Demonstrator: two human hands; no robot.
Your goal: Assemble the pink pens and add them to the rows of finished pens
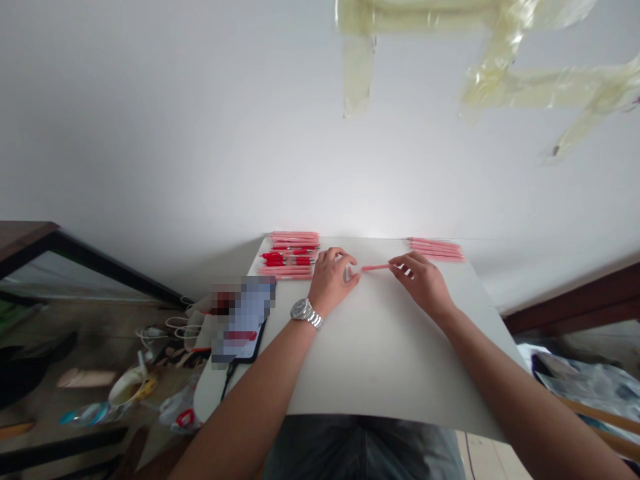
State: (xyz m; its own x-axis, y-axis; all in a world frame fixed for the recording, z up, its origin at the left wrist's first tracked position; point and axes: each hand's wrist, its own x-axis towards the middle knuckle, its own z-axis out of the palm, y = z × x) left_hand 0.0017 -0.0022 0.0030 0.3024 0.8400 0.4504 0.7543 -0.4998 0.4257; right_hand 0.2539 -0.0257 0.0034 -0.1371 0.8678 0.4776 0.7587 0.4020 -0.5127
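Note:
My right hand [423,280] pinches one end of a slim pink pen-like stick [375,267] between thumb and fingertips, just above the white table. The stick's other end points at my left hand [334,279], which wears a metal watch [306,312]. On that hand the thumb and curled forefinger are apart, close to the stick's tip; a small pinkish patch between them is too blurred to name. Beside my left hand lie rows of pink sticks [285,272] and several red pens [290,260]. Past my right hand is another row of pink sticks [437,249].
A phone [245,323], partly pixelated, lies on the left edge of the white table [380,360] with a black cable. The wall [250,133] rises directly behind, bearing yellowed tape [359,73]. On the floor at left are a cup [127,387], a bottle [87,415] and white cables.

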